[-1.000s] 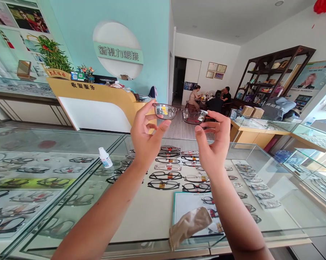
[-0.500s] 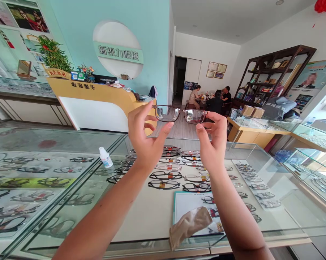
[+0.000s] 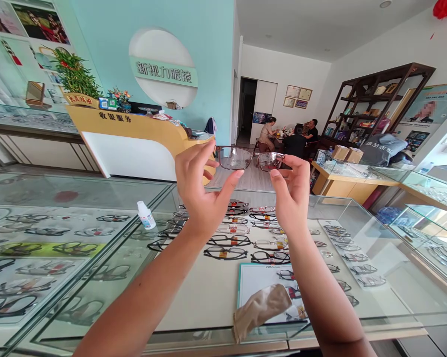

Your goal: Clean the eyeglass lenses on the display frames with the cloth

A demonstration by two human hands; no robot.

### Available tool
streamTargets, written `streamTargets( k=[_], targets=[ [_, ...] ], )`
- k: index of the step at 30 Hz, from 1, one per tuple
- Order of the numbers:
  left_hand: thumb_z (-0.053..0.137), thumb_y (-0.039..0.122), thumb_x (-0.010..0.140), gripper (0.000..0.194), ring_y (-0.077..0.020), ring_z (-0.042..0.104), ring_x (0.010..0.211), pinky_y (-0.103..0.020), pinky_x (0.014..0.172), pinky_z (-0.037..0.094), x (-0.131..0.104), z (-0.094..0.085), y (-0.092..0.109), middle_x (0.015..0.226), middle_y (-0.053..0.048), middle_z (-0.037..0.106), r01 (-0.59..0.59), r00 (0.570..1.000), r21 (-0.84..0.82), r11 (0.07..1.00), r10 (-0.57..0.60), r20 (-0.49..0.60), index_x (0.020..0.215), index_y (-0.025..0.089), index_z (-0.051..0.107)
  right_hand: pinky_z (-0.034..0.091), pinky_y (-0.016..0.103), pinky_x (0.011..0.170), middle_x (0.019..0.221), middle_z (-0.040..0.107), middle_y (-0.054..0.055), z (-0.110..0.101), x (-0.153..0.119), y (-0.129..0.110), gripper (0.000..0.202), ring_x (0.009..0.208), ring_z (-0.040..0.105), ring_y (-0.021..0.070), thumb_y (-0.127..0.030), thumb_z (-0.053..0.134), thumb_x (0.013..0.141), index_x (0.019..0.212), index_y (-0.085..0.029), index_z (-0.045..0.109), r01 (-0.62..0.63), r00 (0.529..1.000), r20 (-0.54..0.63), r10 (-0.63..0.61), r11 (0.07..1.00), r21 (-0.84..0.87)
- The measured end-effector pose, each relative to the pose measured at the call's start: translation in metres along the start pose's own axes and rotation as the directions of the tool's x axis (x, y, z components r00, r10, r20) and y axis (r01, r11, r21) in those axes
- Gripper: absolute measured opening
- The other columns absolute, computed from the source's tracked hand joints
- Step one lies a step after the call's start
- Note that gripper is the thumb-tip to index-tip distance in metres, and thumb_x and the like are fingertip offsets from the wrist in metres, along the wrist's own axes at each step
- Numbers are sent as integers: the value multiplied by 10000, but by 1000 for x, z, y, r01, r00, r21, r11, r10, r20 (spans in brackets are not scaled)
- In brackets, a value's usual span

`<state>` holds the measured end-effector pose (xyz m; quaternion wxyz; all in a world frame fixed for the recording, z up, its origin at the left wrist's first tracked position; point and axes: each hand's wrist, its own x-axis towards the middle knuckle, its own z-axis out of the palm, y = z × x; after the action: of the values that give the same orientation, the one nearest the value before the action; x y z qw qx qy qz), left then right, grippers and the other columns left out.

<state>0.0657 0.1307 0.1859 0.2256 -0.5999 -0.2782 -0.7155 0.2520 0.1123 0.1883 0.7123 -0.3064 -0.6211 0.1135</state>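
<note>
A pair of dark-rimmed eyeglasses [image 3: 235, 158] is held up above the glass display case, lenses facing me. My left hand [image 3: 203, 186] grips its left side, with the thumb near the lower rim and the fingers at the hinge. On the other side, my right hand [image 3: 292, 191] pinches the right end of the frame. Below the hands, a beige cloth [image 3: 262, 310] lies crumpled on the glass top. A small white spray bottle [image 3: 146, 215] stands on the glass to the left of my left forearm.
Rows of eyeglass frames [image 3: 229, 240] lie inside the display case [image 3: 182, 307]. Another glass case [image 3: 19, 191] adjoins at left. Beyond stands a yellow-and-white counter [image 3: 134, 153]. Several people [image 3: 294, 144] sit at a table at the back, near a dark shelf [image 3: 375, 99].
The eyeglasses have shifted slightly right and turned a little, so the left lens looks larger and the right one narrower. Both hands keep hold of them.
</note>
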Motion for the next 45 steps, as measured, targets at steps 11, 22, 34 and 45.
streamTargets(
  k=[11,22,34,45],
  targets=[
    [799,533,969,686,-216,719,1044,-311,667,572,-3,6,-10,1500,-118,633,157,987,-111,981,-152,49,1578,335,554,626,440,878,1538,618,118,0,0,-3,367,1106,736,245,-395,654,1058,1405,-330,555,91,996,6,-91,996,-21],
    [890,497,910,616,-205,751,984,-329,711,547,-2,10,-27,1443,-92,707,422,905,-335,842,-411,108,1450,358,628,661,485,933,1635,587,150,9,-13,-18,539,1305,705,307,-314,612,1067,1589,-331,478,234,968,137,-208,950,-208],
    [850,552,924,627,-193,764,979,-326,698,553,-4,13,-30,1454,-112,683,367,927,-264,892,-374,27,1449,335,585,616,570,1054,1665,575,126,10,-14,-22,515,1502,589,351,-326,643,1067,1566,-363,524,203,971,157,-181,970,-137],
    [873,537,891,703,-203,756,935,-383,699,534,-6,11,-28,1480,-98,656,191,978,-205,960,-203,-42,1494,368,555,607,410,886,1443,715,113,12,-7,-11,297,1115,732,237,-424,651,1080,1344,-288,670,92,995,-27,-91,996,8]
  ],
)
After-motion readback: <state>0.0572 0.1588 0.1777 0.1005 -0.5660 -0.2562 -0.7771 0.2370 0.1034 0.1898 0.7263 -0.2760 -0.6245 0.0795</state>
